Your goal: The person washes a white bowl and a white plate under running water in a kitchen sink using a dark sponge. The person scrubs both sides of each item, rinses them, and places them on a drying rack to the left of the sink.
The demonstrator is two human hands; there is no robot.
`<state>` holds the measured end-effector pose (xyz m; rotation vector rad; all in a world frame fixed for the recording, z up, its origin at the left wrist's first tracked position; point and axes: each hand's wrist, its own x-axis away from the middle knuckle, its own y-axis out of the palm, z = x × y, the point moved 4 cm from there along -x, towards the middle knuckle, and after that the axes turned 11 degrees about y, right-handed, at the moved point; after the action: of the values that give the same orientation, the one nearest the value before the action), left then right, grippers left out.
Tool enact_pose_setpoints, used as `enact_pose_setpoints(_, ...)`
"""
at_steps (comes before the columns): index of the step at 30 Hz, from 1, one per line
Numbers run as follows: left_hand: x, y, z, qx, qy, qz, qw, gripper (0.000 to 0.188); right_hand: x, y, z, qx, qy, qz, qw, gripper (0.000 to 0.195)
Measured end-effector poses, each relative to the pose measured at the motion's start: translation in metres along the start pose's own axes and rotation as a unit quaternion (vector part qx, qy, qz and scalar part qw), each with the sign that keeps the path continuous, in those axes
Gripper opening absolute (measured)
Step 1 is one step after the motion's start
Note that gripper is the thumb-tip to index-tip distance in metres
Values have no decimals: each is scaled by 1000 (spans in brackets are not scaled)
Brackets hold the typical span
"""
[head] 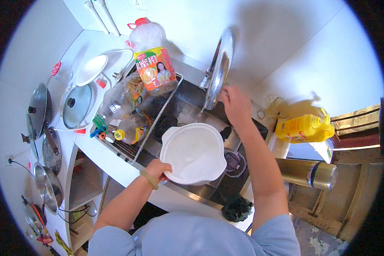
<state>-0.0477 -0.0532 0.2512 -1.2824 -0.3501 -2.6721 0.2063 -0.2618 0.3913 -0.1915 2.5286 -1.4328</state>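
My left hand point(158, 169) grips the near left rim of a white bowl point(193, 153) with small side handles, a bracelet around the wrist. The bowl is over a dark sink point(220, 193), below the spout of a chrome faucet point(219, 70). At the faucet's right side is my right hand point(235, 104), its fingertips at or beside the metal; whether they grip it is hidden. A thin stream seems to come from the spout. Just right of the bowl, a purplish lid point(234, 163) lies in the sink. A black bundled thing point(237, 208) sits at the sink's near right corner.
Left of the sink, a rack point(161, 112) bears plastic bottles, among them a large red-capped juice bottle point(156, 67). Further left are a glass lid point(77, 107), a wok point(40, 110) and a steel basin point(46, 188). A yellow pump bottle point(302, 128) and a gold flask point(307, 174) are at right.
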Motion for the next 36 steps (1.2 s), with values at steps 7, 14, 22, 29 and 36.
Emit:
enact_pose_setpoints(7, 1, -5, 11, -24, 11, 14, 1000, 22, 88, -11, -9, -114, -18, -24, 993, 20)
enact_pose_setpoints(14, 13, 3, 22, -58, 51, 47, 996, 17, 101, -8, 3, -27, -37, -99, 994, 39)
enact_pose_setpoints(22, 45, 20, 39, -83, 114, 63, 988, 18, 62, 41, -43, 160, -122, -309, 929, 48)
enact_pose_setpoints(29, 63, 30, 35, -42, 138, 47, 988, 20, 55, 60, -59, 219, -198, -276, 915, 14)
enact_pose_setpoints(36, 73, 29, 42, -98, 152, 61, 982, 20, 60, 46, -64, 221, -163, -308, 911, 18)
